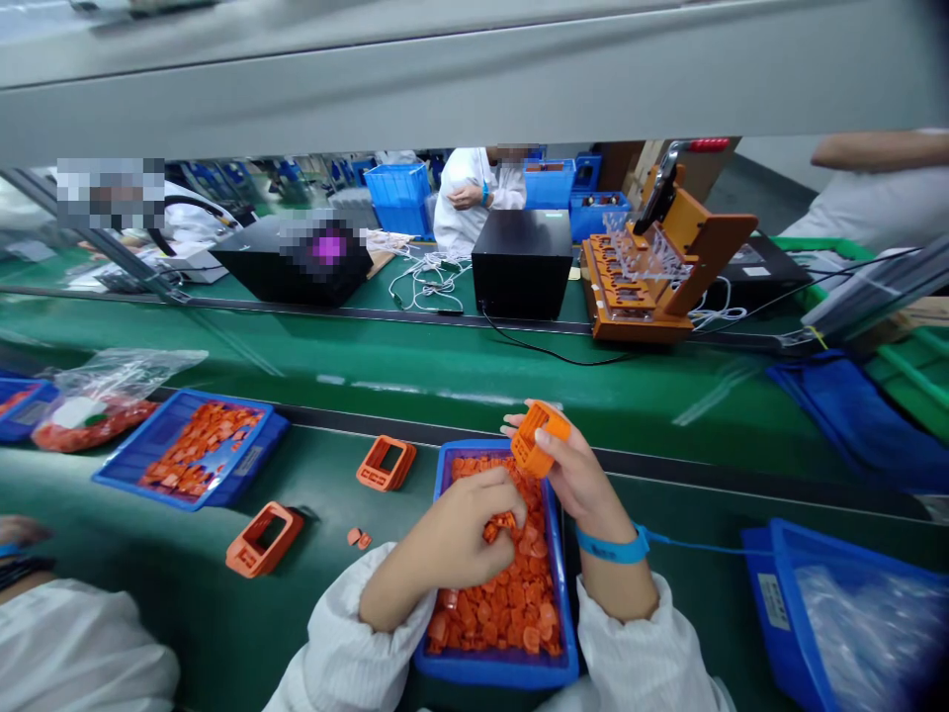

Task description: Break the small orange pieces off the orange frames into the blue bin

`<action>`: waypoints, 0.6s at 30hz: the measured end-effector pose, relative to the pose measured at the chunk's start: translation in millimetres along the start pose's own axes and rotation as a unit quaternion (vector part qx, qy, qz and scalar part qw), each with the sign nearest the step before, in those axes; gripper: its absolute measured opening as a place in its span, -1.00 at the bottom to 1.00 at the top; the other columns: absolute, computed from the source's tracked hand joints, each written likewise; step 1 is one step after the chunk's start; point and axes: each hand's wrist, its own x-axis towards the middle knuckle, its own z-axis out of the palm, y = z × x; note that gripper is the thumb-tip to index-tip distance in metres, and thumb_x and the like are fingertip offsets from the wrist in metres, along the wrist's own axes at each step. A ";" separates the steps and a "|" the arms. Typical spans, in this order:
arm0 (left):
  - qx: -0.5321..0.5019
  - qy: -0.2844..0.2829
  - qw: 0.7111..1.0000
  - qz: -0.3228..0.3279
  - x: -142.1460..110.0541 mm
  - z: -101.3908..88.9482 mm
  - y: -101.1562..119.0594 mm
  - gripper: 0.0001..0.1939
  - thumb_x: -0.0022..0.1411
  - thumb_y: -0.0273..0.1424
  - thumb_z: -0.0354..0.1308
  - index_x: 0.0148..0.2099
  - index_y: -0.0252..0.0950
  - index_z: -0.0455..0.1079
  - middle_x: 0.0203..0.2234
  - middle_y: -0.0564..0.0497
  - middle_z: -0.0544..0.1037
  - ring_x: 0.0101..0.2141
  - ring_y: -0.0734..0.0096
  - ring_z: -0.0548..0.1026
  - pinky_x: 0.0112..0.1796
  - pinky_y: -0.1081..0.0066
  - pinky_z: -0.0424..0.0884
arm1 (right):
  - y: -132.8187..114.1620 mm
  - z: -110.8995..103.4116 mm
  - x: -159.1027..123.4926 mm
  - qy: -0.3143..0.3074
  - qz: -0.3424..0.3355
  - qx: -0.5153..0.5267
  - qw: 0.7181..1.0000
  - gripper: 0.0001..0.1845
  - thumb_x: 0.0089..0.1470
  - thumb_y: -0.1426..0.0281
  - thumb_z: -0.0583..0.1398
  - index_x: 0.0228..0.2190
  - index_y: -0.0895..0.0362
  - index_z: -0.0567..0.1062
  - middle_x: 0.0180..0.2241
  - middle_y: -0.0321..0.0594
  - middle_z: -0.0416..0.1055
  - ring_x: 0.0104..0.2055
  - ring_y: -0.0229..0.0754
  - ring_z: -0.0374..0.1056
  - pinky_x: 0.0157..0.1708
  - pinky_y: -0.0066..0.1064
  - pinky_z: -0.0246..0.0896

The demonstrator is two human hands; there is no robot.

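Observation:
My right hand (582,480) grips an orange plastic frame (540,440) with a rectangular opening, tilted, above the far end of a blue bin (564,633). The bin holds many small orange plastic pieces (493,618). Over the bin, my left hand (464,529) is closed with its fingers curled round a few of these orange pieces (500,524); their exact number is hidden. A second orange frame (386,463) stands on the green table left of the bin. Nearer to me lies a third orange frame (265,539), with loose orange pieces (359,537) beside it.
Another blue bin (252,465) of orange pieces and a clear plastic bag (96,410) are at left. A blue bin (771,583) with clear bags stands at right. Behind are black boxes (521,262) and an orange fixture (652,267). A co-worker's sleeve (81,643) shows at left.

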 end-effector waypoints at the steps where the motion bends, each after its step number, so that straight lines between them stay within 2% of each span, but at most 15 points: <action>1: -0.008 0.006 1.000 0.007 0.6 0.8 -0.4 -0.73 -0.01 -0.67 0.04 -0.27 -0.25 0.31 -0.35 0.08 0.44 -0.28 0.41 0.42 -0.23 0.45 0.31 | -0.9 -0.6 -0.5 0.000 -0.003 -0.001 1.000 -0.31 -0.05 0.15 0.56 0.07 0.01 0.51 0.01 -0.08 0.66 0.13 0.17 0.59 0.33 0.20 0.30; 6: -0.032 0.023 0.999 0.031 1.5 0.7 -2.1 -0.71 0.00 -0.69 0.06 -0.24 -0.25 0.31 -0.32 0.09 0.45 -0.28 0.44 0.41 -0.20 0.47 0.31 | -4.0 -3.2 -1.6 -0.002 -0.017 0.001 1.000 -0.29 -0.07 0.13 0.57 0.08 0.02 0.53 0.02 -0.07 0.67 0.11 0.13 0.60 0.29 0.13 0.36; 11: -0.042 0.027 0.999 0.015 -0.6 -1.6 -2.4 -0.75 0.13 -0.62 0.23 -0.17 -0.24 0.36 -0.24 0.05 0.50 -0.20 0.40 0.44 -0.13 0.44 0.35 | -6.3 -4.9 -5.9 -0.047 -0.011 0.042 0.998 -0.35 0.00 0.09 0.54 0.09 -0.02 0.59 0.06 -0.08 0.66 0.15 0.14 0.59 0.22 0.05 0.45; 14: -0.044 0.017 0.999 0.010 -0.8 -1.1 -4.0 -0.75 0.14 -0.58 0.30 -0.18 -0.25 0.37 -0.25 0.05 0.52 -0.18 0.36 0.44 -0.10 0.41 0.36 | -9.4 -5.3 -10.6 -0.078 -0.009 0.067 0.995 -0.36 0.02 0.17 0.52 0.13 -0.04 0.59 0.17 -0.07 0.61 0.23 0.16 0.53 0.08 -0.01 0.56; 18: -0.046 0.017 0.999 0.019 0.0 0.3 -6.8 -0.75 0.14 -0.56 0.34 -0.18 -0.25 0.37 -0.25 0.04 0.53 -0.19 0.35 0.45 -0.10 0.40 0.35 | -13.0 -5.4 -14.8 -0.096 -0.002 0.086 0.992 -0.36 0.01 0.31 0.49 0.15 -0.05 0.59 0.22 -0.06 0.56 0.31 0.16 0.46 0.00 -0.11 0.61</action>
